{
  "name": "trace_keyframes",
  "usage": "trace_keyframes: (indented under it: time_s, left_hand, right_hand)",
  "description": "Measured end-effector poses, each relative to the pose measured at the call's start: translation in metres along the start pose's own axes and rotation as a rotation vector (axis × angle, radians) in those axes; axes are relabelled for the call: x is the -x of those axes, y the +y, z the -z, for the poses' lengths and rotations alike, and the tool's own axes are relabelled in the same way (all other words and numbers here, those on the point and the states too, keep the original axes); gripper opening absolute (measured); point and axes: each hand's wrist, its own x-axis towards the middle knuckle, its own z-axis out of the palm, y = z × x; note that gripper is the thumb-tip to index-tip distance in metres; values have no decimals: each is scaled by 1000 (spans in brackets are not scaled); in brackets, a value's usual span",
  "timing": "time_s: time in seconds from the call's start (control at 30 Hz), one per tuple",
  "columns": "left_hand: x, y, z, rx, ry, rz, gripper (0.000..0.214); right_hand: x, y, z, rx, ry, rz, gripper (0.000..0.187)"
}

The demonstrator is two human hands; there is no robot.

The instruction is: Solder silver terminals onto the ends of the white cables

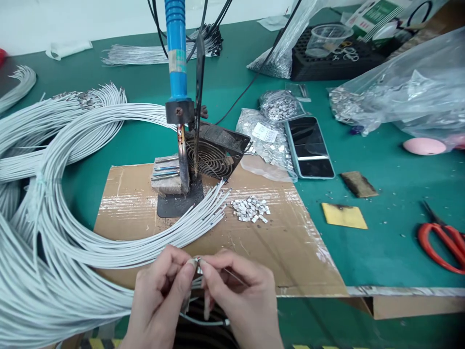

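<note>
My left hand (160, 295) and my right hand (241, 293) meet at the front edge of the cardboard, fingertips pinched together. Between them is a small silvery metal tab (198, 264); the fingers partly cover it. A thin wire (236, 277) passes by the fingers of my right hand. Below the hands, a white cable (203, 321) curves past, its upper part hidden by the fingers. Just beyond lies a bundle of white cables (174, 245), its cut ends pointing right. Beside those ends is a pile of small metal tabs (250, 209).
A blue-handled soldering iron (176, 72) stands upright over a metal block (165, 183), with a dusty fan (214, 157) behind. Farther right are a phone (310, 145), bags of metal parts (267, 133), a yellow sponge (344, 216) and red-handled scissors (441, 242). Coiled cables (22, 271) fill the left.
</note>
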Motion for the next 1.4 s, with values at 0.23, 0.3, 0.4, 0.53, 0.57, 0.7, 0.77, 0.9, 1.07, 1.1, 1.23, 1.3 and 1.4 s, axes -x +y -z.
trace_keyframes:
  time_s: [0.23, 0.3, 0.4, 0.53, 0.57, 0.7, 0.77, 0.9, 1.07, 1.1, 1.23, 1.3, 1.4]
  left_hand:
    - [-9, 7, -1, 278, -35, 189, 41]
    - [-10, 8, -2, 230, -4, 154, 40]
    - [-11, 10, -5, 149, 64, 90, 33]
    - [-10, 17, -8, 84, 112, 74, 24]
    - [-10, 18, -8, 80, 122, 75, 22]
    - [-12, 23, -8, 86, 184, 69, 20]
    - [-12, 23, -8, 99, 197, 75, 20]
    - [-12, 24, -9, 113, 200, 80, 18]
    - [-12, 23, -8, 118, 208, 65, 16]
    - [-12, 23, -8, 116, 210, 55, 16]
    - [-14, 21, -8, 116, 209, 29, 15]
    - [-14, 21, -8, 111, 209, 28, 16]
    - [-12, 23, -11, 97, 229, 34, 16]
  right_hand:
    - [-10, -1, 14, 450, -121, 704, 18]
    - [-17, -11, 24, 514, -234, 746, 20]
    - [-24, -23, 35, 563, -358, 769, 23]
    - [-29, -29, 39, 501, -400, 690, 23]
    - [-30, -29, 40, 472, -384, 652, 23]
    - [-33, -23, 43, 294, -249, 441, 22]
    - [-34, -19, 43, 216, -225, 342, 21]
    - [-33, -17, 39, 143, -231, 259, 19]
    - [-30, -14, 31, 48, -206, 177, 14]
    - [-29, -13, 30, 19, -204, 164, 13]
    - [-23, -12, 25, -68, -218, 80, 12]
    - [-20, -15, 21, -99, -202, 5, 11]
    - [-15, -20, 16, -132, -155, -94, 7]
